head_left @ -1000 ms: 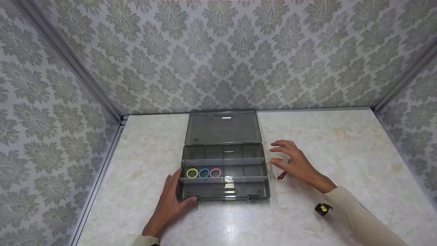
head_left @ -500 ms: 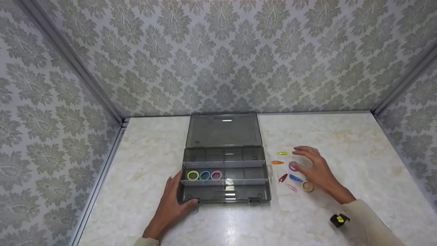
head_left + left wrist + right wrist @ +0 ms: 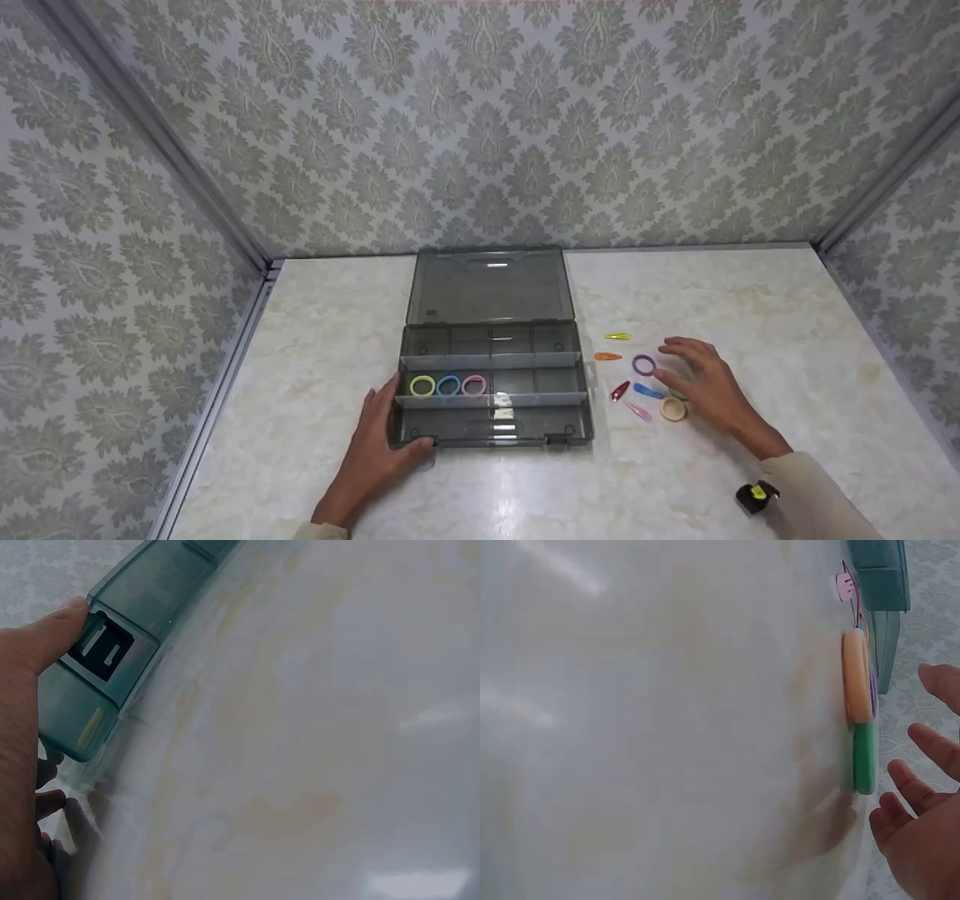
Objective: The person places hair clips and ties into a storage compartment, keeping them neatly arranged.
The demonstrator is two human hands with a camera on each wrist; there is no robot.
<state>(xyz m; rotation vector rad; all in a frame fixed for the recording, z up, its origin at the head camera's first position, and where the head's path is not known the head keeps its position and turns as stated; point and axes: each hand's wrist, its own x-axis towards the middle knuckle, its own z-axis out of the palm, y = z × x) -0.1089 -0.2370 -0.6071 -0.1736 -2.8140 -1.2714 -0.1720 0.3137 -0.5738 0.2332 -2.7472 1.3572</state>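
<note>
A dark translucent compartment box (image 3: 495, 416) lies with its lid back. My left hand (image 3: 373, 442) holds its front left corner, thumb at the front wall (image 3: 139, 622) and fingers along the left side. Yellow (image 3: 423, 385), blue (image 3: 448, 385) and pink (image 3: 474, 385) hair ties sit in a row in the middle section. To the right, my right hand (image 3: 709, 390) hovers with spread fingers and nothing in its grasp. Near its fingertips lie a purple hair tie (image 3: 634, 366), a beige hair tie (image 3: 673, 418) and a partly hidden green hair tie (image 3: 863, 757).
Snap hair clips lie between box and right hand: yellow (image 3: 617, 337), orange (image 3: 607, 357), red (image 3: 619, 391), blue (image 3: 647, 391) and pink (image 3: 640, 412). The lid (image 3: 491, 289) reaches nearly to the patterned back wall (image 3: 491, 150). Marbled table surface (image 3: 322, 322) extends to both sides.
My right hand has drawn back rightward from the box's edge, uncovering the hair clips and the purple and beige hair ties. My left hand stays at the box corner.
</note>
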